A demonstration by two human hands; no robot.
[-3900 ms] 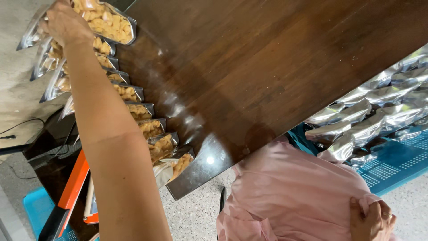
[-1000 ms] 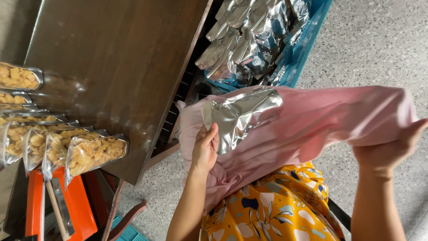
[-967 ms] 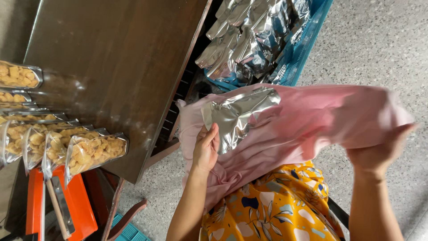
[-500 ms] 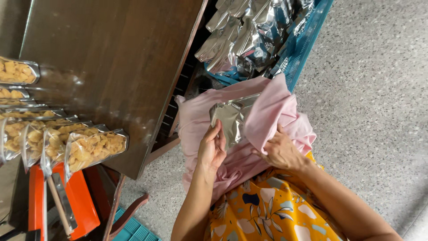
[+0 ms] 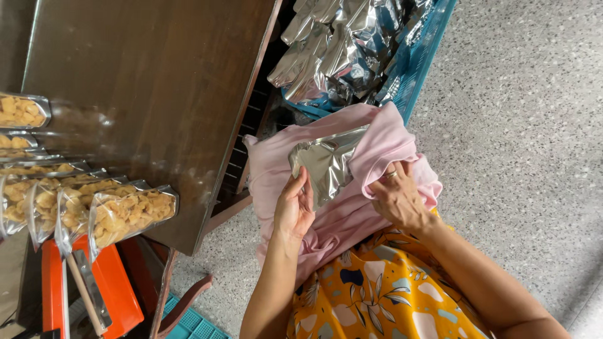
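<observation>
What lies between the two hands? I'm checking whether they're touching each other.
In the head view, the silver pouch and a fold of pink cloth lie between the left hand and right hand; the hands are apart.

- Both forearms are bare from the elbow down; no sleeves, cuffs or gloves show.
- The left hand wears nothing: no ring, no watch, no band at the wrist.
- The right hand carries a thin, pale metallic ring on one finger; its wrist is bare too.
- Lower down, the person wears a garment of mustard-yellow cloth, printed with large leaf and petal shapes in white, pale blue and dark navy, with fine dark stems between them.
- The cloth lies in soft folds.
</observation>
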